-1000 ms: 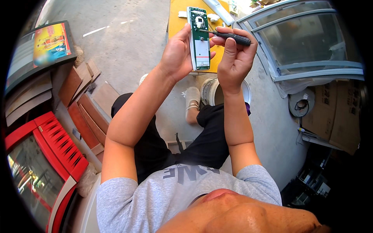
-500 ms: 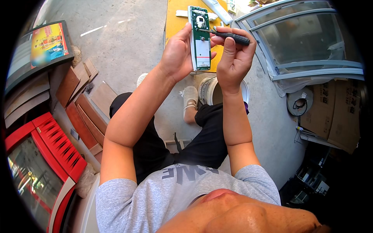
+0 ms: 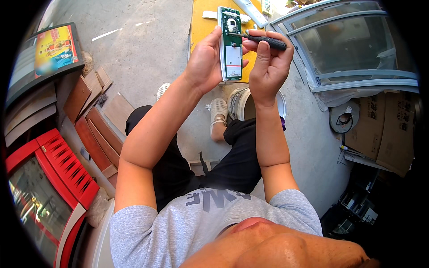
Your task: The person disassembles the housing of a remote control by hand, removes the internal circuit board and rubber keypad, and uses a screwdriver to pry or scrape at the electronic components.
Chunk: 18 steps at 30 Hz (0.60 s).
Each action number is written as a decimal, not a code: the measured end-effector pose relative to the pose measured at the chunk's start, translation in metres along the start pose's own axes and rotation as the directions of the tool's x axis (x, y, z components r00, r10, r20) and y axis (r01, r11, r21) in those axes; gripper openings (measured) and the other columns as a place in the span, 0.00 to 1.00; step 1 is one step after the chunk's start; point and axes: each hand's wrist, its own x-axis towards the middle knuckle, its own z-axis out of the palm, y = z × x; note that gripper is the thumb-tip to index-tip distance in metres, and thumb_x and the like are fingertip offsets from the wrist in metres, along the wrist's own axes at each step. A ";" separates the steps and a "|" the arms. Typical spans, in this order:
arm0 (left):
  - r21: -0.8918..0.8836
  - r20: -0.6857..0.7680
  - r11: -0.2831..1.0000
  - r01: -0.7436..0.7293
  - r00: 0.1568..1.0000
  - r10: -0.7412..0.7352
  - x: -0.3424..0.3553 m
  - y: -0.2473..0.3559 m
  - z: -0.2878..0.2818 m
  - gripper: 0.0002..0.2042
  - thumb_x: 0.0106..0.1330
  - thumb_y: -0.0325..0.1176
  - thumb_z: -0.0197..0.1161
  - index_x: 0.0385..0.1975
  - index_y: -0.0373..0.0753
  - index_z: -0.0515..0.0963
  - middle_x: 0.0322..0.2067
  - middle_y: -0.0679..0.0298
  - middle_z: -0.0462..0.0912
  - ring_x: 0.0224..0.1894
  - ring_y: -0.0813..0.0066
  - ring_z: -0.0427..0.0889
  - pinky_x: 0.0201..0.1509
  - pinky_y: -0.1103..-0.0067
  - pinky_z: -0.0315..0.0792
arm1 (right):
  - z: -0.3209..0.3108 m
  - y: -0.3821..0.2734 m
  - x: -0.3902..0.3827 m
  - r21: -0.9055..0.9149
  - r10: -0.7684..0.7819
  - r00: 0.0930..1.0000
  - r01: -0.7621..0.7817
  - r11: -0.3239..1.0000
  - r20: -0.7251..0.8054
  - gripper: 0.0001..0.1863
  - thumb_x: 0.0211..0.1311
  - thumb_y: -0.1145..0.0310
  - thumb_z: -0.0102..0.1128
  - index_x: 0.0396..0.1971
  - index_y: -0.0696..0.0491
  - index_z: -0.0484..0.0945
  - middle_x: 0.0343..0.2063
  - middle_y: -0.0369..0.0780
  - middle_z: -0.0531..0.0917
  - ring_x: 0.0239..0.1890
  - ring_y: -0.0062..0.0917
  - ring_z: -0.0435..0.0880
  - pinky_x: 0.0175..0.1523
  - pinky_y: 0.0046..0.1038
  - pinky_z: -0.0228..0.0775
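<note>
My left hand [image 3: 206, 60] is closed round the left edge of a long, narrow green circuit board [image 3: 229, 53] in a white casing. The board is held up lengthwise, with white parts near its far end and a pale panel with a red line nearer me. Between the thumb and fingers of my right hand [image 3: 271, 62] is a screwdriver [image 3: 268, 42] with a black handle. Its thin shaft points left across the board, the tip at the board's upper middle; whether it touches cannot be made out. Some fingertips lie behind the board.
A yellow table [image 3: 203, 33] stands ahead, bearing a long white casing piece [image 3: 251, 12]. Between my legs and the table is a white bucket [image 3: 245, 102]. Glass-paned frames [image 3: 346, 44] lean at right above cardboard boxes [image 3: 380, 129]. Wood boards [image 3: 96, 129] and a red cabinet [image 3: 67, 169] are at left.
The board and my left hand have shifted very slightly to the right. The screwdriver tip has moved a little left over the board; both grips are the same.
</note>
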 end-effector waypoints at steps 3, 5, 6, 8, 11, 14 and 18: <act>0.021 -0.061 1.000 0.003 0.998 -0.002 -0.001 0.000 0.005 0.26 0.78 0.47 0.28 0.61 0.35 0.64 0.50 0.54 0.77 0.52 0.63 0.79 0.56 0.65 0.77 | 0.000 0.002 0.001 -0.005 -0.018 1.000 0.018 1.000 -0.012 0.11 0.72 0.70 0.49 0.48 0.59 0.63 0.43 0.44 0.82 0.37 0.20 0.85 0.40 0.18 0.76; 0.029 -0.095 1.000 0.004 0.996 -0.001 -0.002 -0.001 0.007 0.26 0.78 0.47 0.27 0.60 0.35 0.65 0.50 0.54 0.77 0.52 0.63 0.78 0.56 0.65 0.77 | 0.000 0.004 0.002 -0.011 -0.031 0.999 0.031 0.999 -0.019 0.12 0.72 0.70 0.50 0.48 0.59 0.64 0.42 0.43 0.83 0.36 0.20 0.86 0.35 0.16 0.77; 0.042 -0.110 0.999 0.002 0.994 0.003 -0.002 -0.001 0.008 0.26 0.78 0.47 0.27 0.60 0.35 0.65 0.50 0.54 0.77 0.53 0.63 0.78 0.57 0.65 0.76 | -0.001 0.007 0.002 -0.015 -0.039 0.999 0.039 0.999 -0.017 0.12 0.72 0.70 0.50 0.48 0.59 0.64 0.42 0.43 0.83 0.36 0.21 0.86 0.37 0.17 0.77; 0.059 -0.120 0.998 0.002 0.993 0.005 -0.002 -0.001 0.007 0.26 0.78 0.47 0.27 0.60 0.35 0.65 0.50 0.54 0.77 0.53 0.63 0.78 0.56 0.65 0.76 | -0.001 0.007 0.002 -0.016 -0.039 0.999 0.039 0.999 -0.019 0.12 0.72 0.70 0.49 0.48 0.59 0.64 0.42 0.43 0.83 0.36 0.21 0.86 0.40 0.19 0.77; 0.069 -0.108 0.998 0.009 0.994 -0.001 -0.001 -0.002 0.003 0.26 0.78 0.47 0.27 0.60 0.35 0.65 0.50 0.54 0.77 0.52 0.64 0.79 0.56 0.65 0.77 | -0.001 0.007 0.002 -0.001 -0.026 0.999 0.026 1.000 -0.023 0.12 0.72 0.71 0.49 0.49 0.60 0.63 0.41 0.43 0.83 0.36 0.21 0.85 0.43 0.20 0.77; 0.073 -0.109 0.997 0.019 0.994 -0.011 -0.001 -0.002 0.004 0.26 0.78 0.46 0.27 0.60 0.35 0.65 0.50 0.54 0.78 0.51 0.64 0.80 0.55 0.66 0.78 | -0.003 0.011 0.002 0.007 -0.035 0.999 0.035 0.999 -0.012 0.12 0.72 0.72 0.48 0.51 0.60 0.63 0.41 0.43 0.82 0.36 0.20 0.84 0.43 0.20 0.77; 0.076 -0.122 0.997 0.028 0.992 -0.019 -0.001 -0.002 0.004 0.25 0.78 0.46 0.28 0.60 0.35 0.66 0.49 0.54 0.78 0.51 0.64 0.80 0.54 0.67 0.78 | -0.005 0.009 0.005 -0.011 -0.068 0.997 0.068 0.998 0.025 0.14 0.72 0.74 0.47 0.54 0.59 0.62 0.41 0.43 0.82 0.34 0.20 0.83 0.43 0.21 0.77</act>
